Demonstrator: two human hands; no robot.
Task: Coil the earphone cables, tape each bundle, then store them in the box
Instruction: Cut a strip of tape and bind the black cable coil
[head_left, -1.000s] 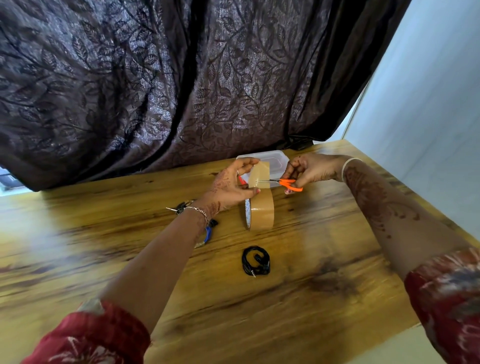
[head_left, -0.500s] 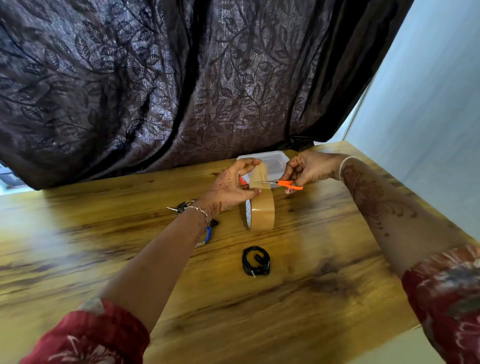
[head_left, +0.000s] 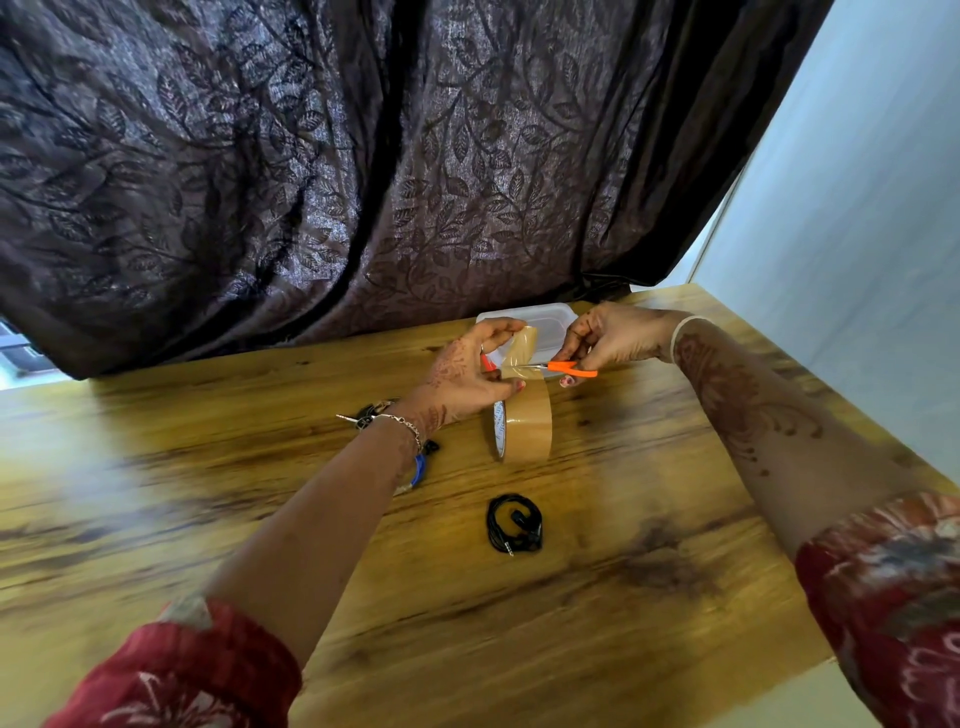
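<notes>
A roll of brown tape (head_left: 527, 428) stands on edge on the wooden table (head_left: 597, 649). My left hand (head_left: 467, 371) pinches a strip of tape (head_left: 519, 353) pulled up from the roll. My right hand (head_left: 605, 340) grips orange-handled scissors (head_left: 569, 368), whose blades meet the strip. A coiled black earphone bundle (head_left: 513, 524) lies on the table in front of the roll. A clear plastic box (head_left: 545, 319) sits behind my hands by the curtain. More earphone cable (head_left: 422, 465), partly blue, lies under my left wrist, mostly hidden.
A dark leaf-patterned curtain (head_left: 363, 171) hangs along the table's far edge. A pale wall (head_left: 857, 208) runs close along the right side. A small dark item with a metal plug (head_left: 363, 413) lies left of my left wrist.
The scissors have stayed at the tape strip and my hands have barely shifted. The strip looks a little more pulled up and tilted.
</notes>
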